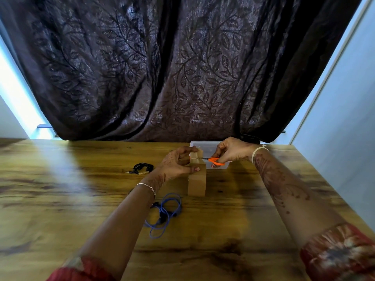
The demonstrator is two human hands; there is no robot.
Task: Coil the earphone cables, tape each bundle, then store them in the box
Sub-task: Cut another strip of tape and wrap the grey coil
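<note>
Much of the clear plastic box [208,146] is hidden. It sits just behind the roll of brown packing tape [196,184], and both hands and the scissors cover its middle, so what it holds cannot be made out. The scissor blades show only as a thin pale line crossing the strip of tape [198,153] that rises from the top of the roll; how far they are parted is too fine to tell. The edge of the frame cuts off both red patterned sleeves, and the nearer left forearm is blurred.

The left hand [178,165] is just left of the roll's top. Its grip is closed on the strip, with curled fingers at the strip's upper end and the thumb pressed near the roll's top edge. The right hand [233,151] is behind and right of the roll, over the box. Its grip is closed round the orange handles of the scissors [216,160], fingers through the loops.

The roll stands on edge. The black earphones [142,168] lie well left of it in a tight bundle with a pale band round the middle, the plug sticking out to the left. The blue earphones [166,211] lie nearer the person, left of the roll's base, in loose open loops partly under the left wrist.

The bench [60,189] is glossy wood with streaked yellow-brown grain, and a broad glare runs across its left half. Behind the roll, along the bench's far edge, hangs a dark brown curtain [162,67] with a leaf pattern, with bright daylight down its left side and a pale wall to its right.
</note>
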